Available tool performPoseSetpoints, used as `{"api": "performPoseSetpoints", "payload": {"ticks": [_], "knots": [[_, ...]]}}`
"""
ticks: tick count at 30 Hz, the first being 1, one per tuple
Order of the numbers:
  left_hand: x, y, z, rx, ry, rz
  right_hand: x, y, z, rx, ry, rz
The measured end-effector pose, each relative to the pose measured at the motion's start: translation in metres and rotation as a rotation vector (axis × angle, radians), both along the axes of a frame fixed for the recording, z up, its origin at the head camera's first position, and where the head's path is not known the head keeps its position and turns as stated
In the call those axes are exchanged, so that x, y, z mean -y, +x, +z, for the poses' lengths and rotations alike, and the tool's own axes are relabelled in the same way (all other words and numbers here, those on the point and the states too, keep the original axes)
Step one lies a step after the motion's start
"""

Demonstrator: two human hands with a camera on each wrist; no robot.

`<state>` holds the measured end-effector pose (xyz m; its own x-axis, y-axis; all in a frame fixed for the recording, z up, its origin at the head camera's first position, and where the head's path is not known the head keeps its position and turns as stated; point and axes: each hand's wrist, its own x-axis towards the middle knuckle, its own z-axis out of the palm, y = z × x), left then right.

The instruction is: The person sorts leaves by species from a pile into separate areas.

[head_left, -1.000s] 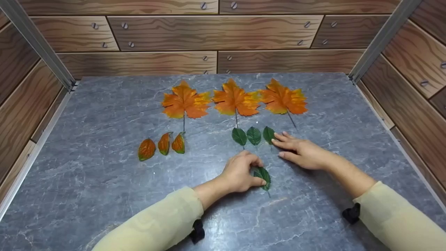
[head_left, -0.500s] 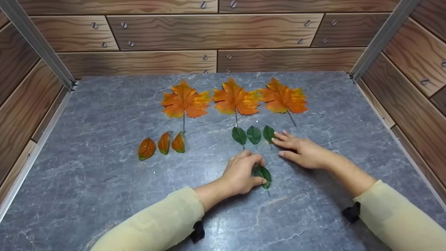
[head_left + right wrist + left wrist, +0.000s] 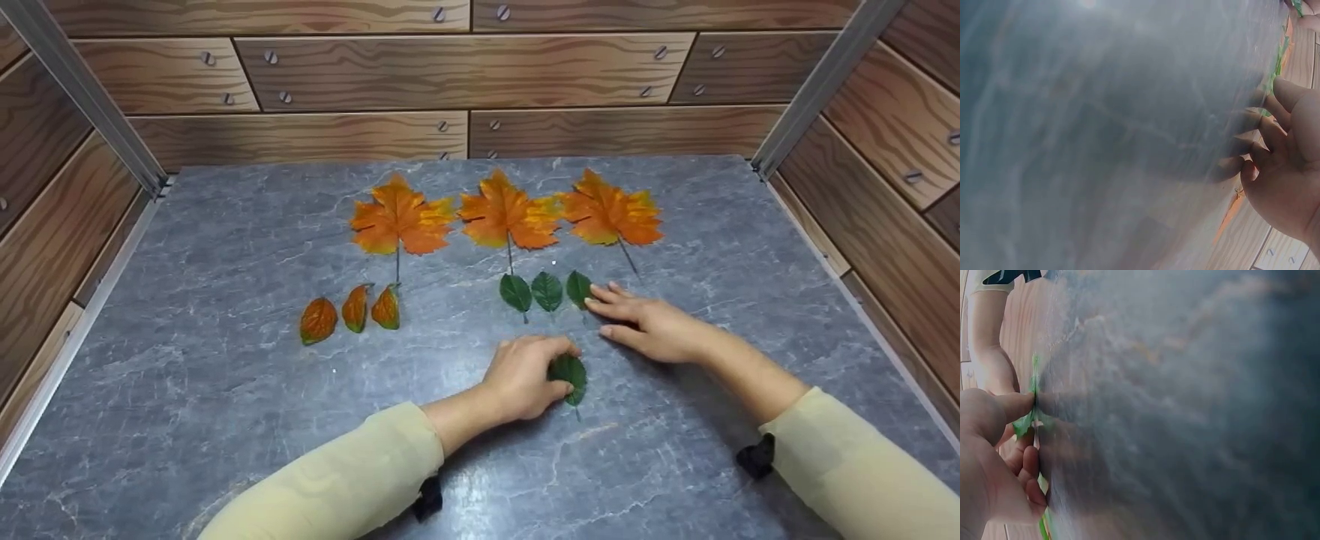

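Note:
My left hand (image 3: pixel 527 377) is low over the table, its thumb and fingers curled about a single green leaf (image 3: pixel 573 380) with a short stem toward me. In the left wrist view the thumb lies against this leaf (image 3: pixel 1023 426) at the table surface. My right hand (image 3: pixel 651 328) lies flat with its fingers extended, the fingertips at the edge of another green leaf (image 3: pixel 578 289). That leaf is the rightmost of three in a row, beside a middle green leaf (image 3: pixel 547 291) and a left green leaf (image 3: pixel 515 292).
Behind stand three orange maple leaves in a row: left (image 3: pixel 400 217), middle (image 3: pixel 508 211) and right (image 3: pixel 611 210), stems toward me. Three small orange-brown leaves (image 3: pixel 318 321) lie at the left. Wood-patterned walls (image 3: pixel 465 71) enclose the grey marbled table (image 3: pixel 225 420).
My left hand has shifted slightly right, its index finger reaching further over the top of the green leaf. The leaf has barely moved. My right hand has stayed in place.

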<state>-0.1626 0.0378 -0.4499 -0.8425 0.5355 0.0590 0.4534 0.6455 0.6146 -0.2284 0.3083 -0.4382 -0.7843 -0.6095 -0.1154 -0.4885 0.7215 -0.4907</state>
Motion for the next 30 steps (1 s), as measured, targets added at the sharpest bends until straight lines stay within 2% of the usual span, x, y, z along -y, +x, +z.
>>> {"api": "performPoseSetpoints", "payload": {"ticks": [3,6,9,12,16,18,21,24,30], "knots": [[0.002,-0.002,-0.001,0.029,0.058,-0.013,0.0,0.0,0.0,0.001,0.005,-0.002],[0.007,-0.006,0.001,0.064,0.177,-0.014,-0.001,0.0,-0.001,0.0,0.01,-0.003],[0.016,-0.013,0.007,0.102,0.313,-0.001,-0.001,0.0,-0.001,0.003,0.01,-0.002],[0.028,-0.022,0.017,0.142,0.404,0.049,-0.001,0.001,0.0,0.005,0.007,-0.004],[0.044,-0.038,0.027,0.239,0.482,0.171,-0.001,0.001,0.001,-0.002,0.009,-0.004],[0.052,-0.047,0.03,0.256,0.495,0.231,-0.001,0.001,0.001,-0.005,0.013,-0.004],[0.063,-0.058,0.029,0.243,0.485,0.291,-0.001,0.001,0.001,-0.009,0.018,-0.002],[0.072,-0.068,0.025,0.219,0.435,0.33,-0.001,0.0,0.0,-0.006,0.024,-0.005],[0.08,-0.079,0.018,0.218,0.34,0.398,-0.001,0.001,0.0,-0.001,0.034,-0.013]]}}
